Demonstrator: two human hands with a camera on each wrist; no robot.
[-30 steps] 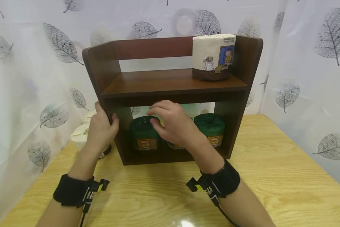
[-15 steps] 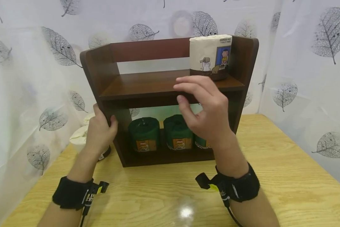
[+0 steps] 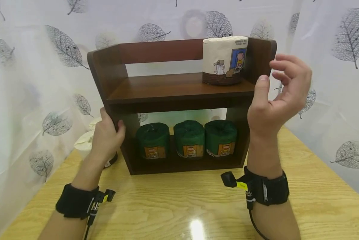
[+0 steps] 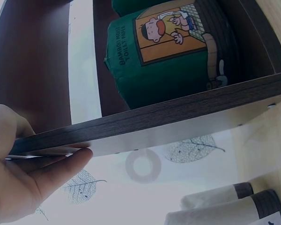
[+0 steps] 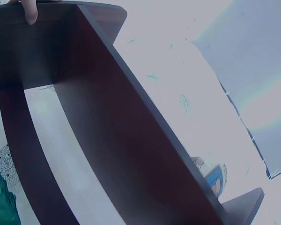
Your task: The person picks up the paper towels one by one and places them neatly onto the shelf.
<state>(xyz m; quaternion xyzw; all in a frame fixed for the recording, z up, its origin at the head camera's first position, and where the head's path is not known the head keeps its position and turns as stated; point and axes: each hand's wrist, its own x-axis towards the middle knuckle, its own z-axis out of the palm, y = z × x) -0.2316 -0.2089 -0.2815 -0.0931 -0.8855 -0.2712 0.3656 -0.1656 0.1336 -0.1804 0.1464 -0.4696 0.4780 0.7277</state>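
Note:
A dark brown wooden shelf unit (image 3: 179, 96) with two tiers stands on the table. My left hand (image 3: 107, 136) grips the front edge of its left side panel, thumb on the inner side; the left wrist view also shows this hand (image 4: 18, 173) around the board. Loosely curved and holding nothing, my right hand (image 3: 279, 96) is raised beside the right side panel. A cream-wrapped toilet roll (image 3: 222, 60) stands at the right end of the upper tier. Below it, three green-wrapped toilet rolls (image 3: 189, 138) stand upright in a row on the lower tier.
Cream toilet rolls (image 3: 84, 143) stand left of the shelf, partly hidden by the left hand; the left wrist view shows two such rolls (image 4: 215, 211). A light wood table (image 3: 167, 206) lies under everything. A leaf-print curtain (image 3: 62, 83) hangs behind and at both sides.
My right hand has moved right and up, from in front of the green toilet rolls to beside the right panel, uncovering the rolls. The left hand keeps its hold on the left panel.

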